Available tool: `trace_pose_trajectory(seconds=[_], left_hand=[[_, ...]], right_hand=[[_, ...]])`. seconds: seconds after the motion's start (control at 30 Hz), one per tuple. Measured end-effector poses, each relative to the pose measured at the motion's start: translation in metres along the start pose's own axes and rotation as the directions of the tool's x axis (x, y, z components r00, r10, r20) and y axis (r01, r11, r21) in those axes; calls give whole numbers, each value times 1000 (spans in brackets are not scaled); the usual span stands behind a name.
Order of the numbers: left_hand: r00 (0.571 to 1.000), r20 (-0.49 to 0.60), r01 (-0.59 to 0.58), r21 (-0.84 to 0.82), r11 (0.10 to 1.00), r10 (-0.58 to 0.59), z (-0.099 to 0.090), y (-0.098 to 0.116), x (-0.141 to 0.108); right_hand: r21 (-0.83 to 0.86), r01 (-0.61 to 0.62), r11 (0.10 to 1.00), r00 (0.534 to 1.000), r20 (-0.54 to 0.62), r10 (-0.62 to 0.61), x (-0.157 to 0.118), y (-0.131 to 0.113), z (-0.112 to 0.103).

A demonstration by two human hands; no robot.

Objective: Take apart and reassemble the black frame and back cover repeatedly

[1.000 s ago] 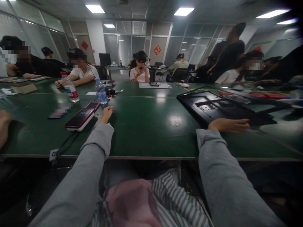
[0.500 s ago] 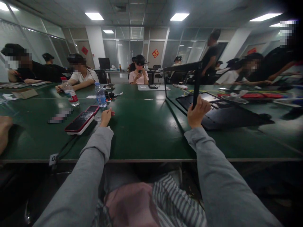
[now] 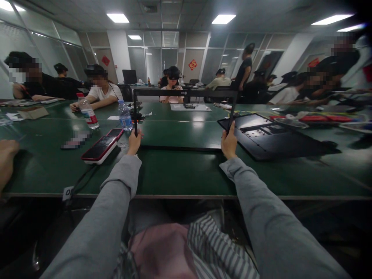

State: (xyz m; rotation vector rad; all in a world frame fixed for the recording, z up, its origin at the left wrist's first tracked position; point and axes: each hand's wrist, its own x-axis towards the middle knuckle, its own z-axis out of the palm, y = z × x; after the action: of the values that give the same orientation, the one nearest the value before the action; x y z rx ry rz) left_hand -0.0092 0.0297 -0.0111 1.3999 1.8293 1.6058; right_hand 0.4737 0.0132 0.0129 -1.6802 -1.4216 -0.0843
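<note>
A thin black laptop screen bezel stands upright over the table before me, its middle open so that the room shows through. My left hand is closed around its left side. On the other side, my right hand grips the right edge with the thumb pointing up. Just right of that hand lies a black laptop cover, flat on the green table. The bezel's lower edge is down near the tabletop; whether it touches, I cannot tell.
Left of my left hand are a red-and-white cased device with a cable, a blue-capped water bottle and a red-capped bottle. Another person's hand rests at the far left. Red items lie at the right; several people sit around.
The bezel has swung from an angled position at the right to face me squarely. My left hand, previously off it, now grips its left side. My right hand shifted slightly left.
</note>
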Motion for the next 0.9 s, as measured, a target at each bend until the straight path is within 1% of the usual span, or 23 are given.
trace_pose_trajectory(seconds=[0.07,0.17,0.23,0.3,0.37,0.47,0.53,0.6,0.7,0.77,0.9], left_hand=[[998,36,59,-36,998,-58,1,0,1],[992,-19,126,-14,992,-126,0,-3,4],[988,-21,153,47,987,-152,-2,-7,6],[992,27,122,140,983,-127,-3,-11,6],[996,74,36,236,971,-55,-3,-14,5],[994,92,-82,343,936,53,-1,-16,3],[990,102,-132,406,904,99,0,-17,1],[985,118,-169,463,870,128,0,-18,-1],[985,119,-169,505,846,125,1,-20,-4],[987,116,-158,513,844,113,1,-20,-5],[988,125,-139,515,846,85,-1,-17,-6]], right_hand=[[-19,-35,999,999,11,35,1,10,8],[-47,-83,995,990,106,88,4,25,19],[-21,-104,994,978,181,106,7,34,25],[32,-124,992,969,220,114,11,42,31],[87,-149,985,964,234,125,14,48,35],[136,-163,977,963,239,128,18,56,38],[130,-135,982,969,223,103,18,58,37],[79,-112,991,972,216,93,16,60,36],[-23,-111,994,960,257,113,13,59,33],[-59,-104,993,951,286,117,11,58,32],[-43,-104,994,950,292,112,10,57,33]])
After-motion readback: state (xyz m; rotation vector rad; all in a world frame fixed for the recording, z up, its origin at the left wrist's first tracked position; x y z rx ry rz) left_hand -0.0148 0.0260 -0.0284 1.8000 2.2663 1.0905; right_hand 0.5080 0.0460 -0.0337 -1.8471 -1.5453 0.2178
